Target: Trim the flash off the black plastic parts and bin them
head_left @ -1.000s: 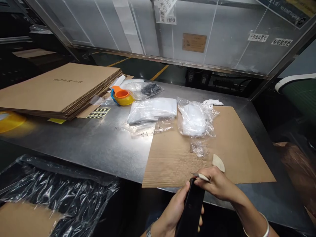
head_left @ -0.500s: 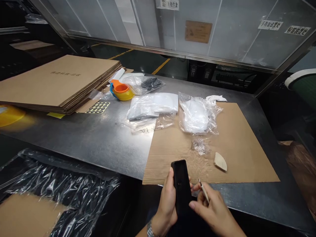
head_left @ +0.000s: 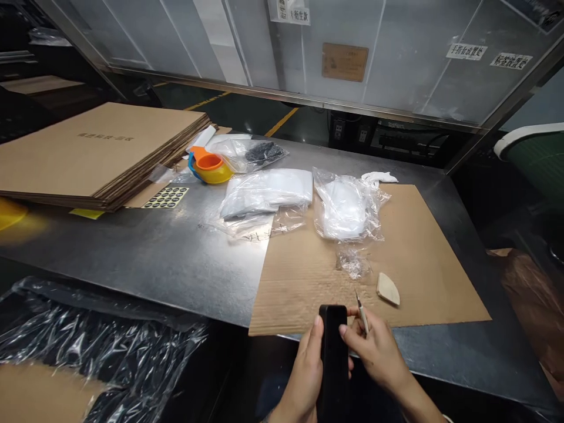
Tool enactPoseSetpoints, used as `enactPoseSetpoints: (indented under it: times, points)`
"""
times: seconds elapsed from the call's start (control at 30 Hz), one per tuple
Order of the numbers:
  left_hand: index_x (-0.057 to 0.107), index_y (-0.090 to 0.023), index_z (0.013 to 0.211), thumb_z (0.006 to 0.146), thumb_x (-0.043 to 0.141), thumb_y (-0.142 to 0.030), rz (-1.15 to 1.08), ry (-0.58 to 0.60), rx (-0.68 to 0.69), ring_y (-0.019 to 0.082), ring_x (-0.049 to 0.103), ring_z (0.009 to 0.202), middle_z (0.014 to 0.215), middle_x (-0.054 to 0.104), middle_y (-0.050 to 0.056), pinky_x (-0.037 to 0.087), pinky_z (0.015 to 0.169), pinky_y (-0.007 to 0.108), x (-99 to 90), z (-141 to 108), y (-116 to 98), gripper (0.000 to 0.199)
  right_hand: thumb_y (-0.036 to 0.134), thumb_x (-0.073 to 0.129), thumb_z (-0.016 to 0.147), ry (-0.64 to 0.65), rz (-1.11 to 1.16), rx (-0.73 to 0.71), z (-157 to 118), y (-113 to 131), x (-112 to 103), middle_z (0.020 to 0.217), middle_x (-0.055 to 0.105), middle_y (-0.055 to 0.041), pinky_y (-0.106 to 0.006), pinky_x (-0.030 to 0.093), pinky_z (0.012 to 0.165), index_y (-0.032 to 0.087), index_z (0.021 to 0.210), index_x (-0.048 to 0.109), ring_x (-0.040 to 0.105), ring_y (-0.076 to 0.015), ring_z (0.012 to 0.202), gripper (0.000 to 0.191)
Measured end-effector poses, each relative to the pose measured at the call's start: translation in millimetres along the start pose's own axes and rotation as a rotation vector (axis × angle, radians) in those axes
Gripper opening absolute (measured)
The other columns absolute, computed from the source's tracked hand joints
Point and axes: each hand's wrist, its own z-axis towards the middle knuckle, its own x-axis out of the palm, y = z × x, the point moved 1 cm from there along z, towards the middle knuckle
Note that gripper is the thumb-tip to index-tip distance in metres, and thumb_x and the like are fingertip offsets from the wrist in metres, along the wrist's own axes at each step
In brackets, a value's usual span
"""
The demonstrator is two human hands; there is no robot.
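A long black rectangular object (head_left: 335,352) stands tilted in front of me, its narrow far end turned toward the cardboard. My left hand (head_left: 304,370) is closed round its left side, thumb along the edge. On the other side, my right hand (head_left: 374,346) grips a slim pointed tool (head_left: 362,317) with a pale handle and thin dark tip, tip upward. The right thumb touches the black object's right edge. Just beyond the right hand, a pale wedge-shaped pad (head_left: 388,289) lies on the flat cardboard sheet (head_left: 423,258).
Clear bags with white contents (head_left: 346,205) and flat white sheets (head_left: 268,191) lie behind the hands. An orange and yellow tape dispenser (head_left: 211,167), a sticker sheet (head_left: 167,198) and stacked cardboard (head_left: 101,147) occupy the left. Black plastic (head_left: 132,335) lines a bin at front left.
The black object is turned more upright and sits slightly lower and to the right. My right thumb has moved up along its edge, and the tool now points more upward.
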Motion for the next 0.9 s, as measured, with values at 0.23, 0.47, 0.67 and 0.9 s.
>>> enactPoseSetpoints:
  times: [0.23,0.47,0.67,0.9]
  points:
    - [0.062,-0.012,0.096,0.076,0.045,-0.064,0.045,0.16,-0.01,0.015,0.058,0.047,0.063,0.063,0.005,0.048,0.045,0.026,0.7,-1,2,0.059,0.052,0.045,0.085,-0.052,0.141,0.02,12,-2,-8,0.041,0.037,0.0074,-0.021,0.027,0.046,0.016,0.062,0.05,0.033,-0.0067,0.041,0.043]
    - [0.066,-0.006,0.071,0.079,0.032,-0.068,0.073,0.253,-0.176,0.013,0.057,0.045,0.056,0.062,0.009,0.047,0.046,0.023,-7.9,7,4,0.071,0.05,0.054,0.082,-0.018,0.182,0.0,4,-5,-6,0.054,0.042,0.0079,-0.021,0.033,0.051,0.015,0.101,0.053,0.042,-0.0087,0.05,0.04]
    - [0.064,-0.007,0.075,0.077,0.032,-0.07,0.102,0.325,-0.239,0.014,0.057,0.042,0.058,0.063,0.009,0.047,0.044,0.025,-11.1,14,11,0.071,0.049,0.046,0.087,-0.048,0.026,-0.065,11,-1,-12,0.05,0.045,0.0046,-0.022,0.032,0.05,0.015,0.067,0.055,0.042,-0.0091,0.049,0.04]
    - [0.046,-0.017,0.113,0.08,0.047,-0.059,0.209,0.48,-0.122,0.014,0.063,0.05,0.069,0.068,0.007,0.046,0.046,0.021,-15.6,18,-5,0.054,0.048,0.056,0.081,0.234,0.032,-0.146,10,6,-26,0.065,0.058,0.0009,-0.023,0.042,0.059,0.016,0.082,0.062,0.054,-0.0133,0.061,0.032]
